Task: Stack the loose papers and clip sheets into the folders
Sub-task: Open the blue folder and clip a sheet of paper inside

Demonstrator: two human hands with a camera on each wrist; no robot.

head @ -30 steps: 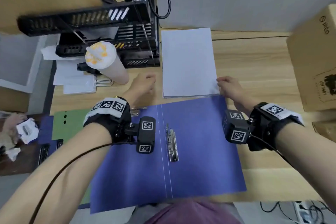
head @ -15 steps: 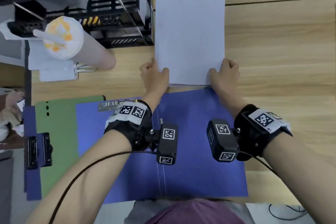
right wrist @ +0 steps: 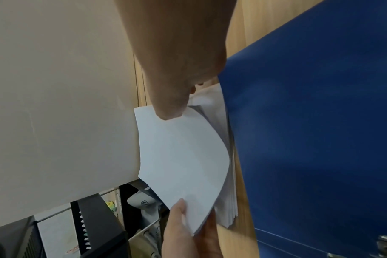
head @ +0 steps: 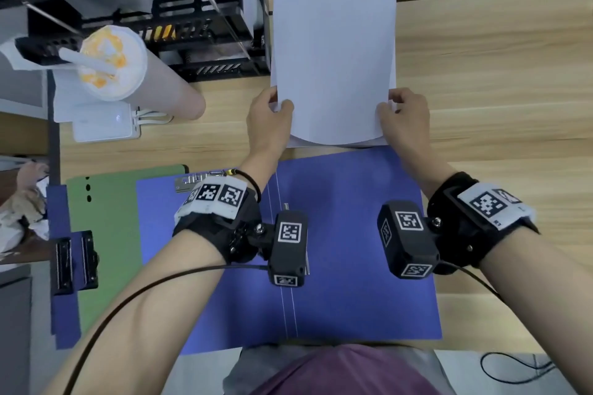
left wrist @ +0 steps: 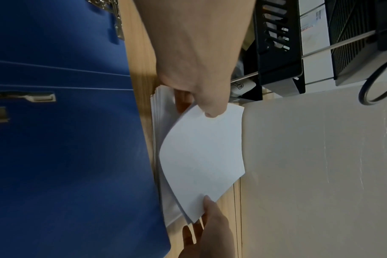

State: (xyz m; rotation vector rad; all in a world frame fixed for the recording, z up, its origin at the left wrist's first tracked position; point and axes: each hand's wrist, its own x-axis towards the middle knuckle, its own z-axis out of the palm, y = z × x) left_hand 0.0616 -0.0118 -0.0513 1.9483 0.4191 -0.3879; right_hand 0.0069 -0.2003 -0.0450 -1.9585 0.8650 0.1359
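A bundle of white sheets (head: 333, 51) is lifted at its near end off the rest of the paper stack (left wrist: 164, 122) on the wooden desk. My left hand (head: 272, 115) pinches the bundle's left edge, thumb on top. My right hand (head: 401, 115) pinches its right edge the same way. The sheets bow upward between the hands (right wrist: 183, 153). An open blue folder (head: 353, 234) lies flat just in front of the stack, its metal clip (left wrist: 40, 98) along the spine, partly hidden by the wrist cameras.
A black wire document tray (head: 205, 19) stands left of the paper. A drink cup with a straw (head: 112, 64) and a white power bank (head: 102, 122) sit at the left. A green folder (head: 106, 234) and another blue folder with a clip (head: 64, 266) lie at the left edge.
Both hands moved from the stack's near corners to its side edges and lifted the upper sheets, which now curve up off the pile. The head view has tilted downward.
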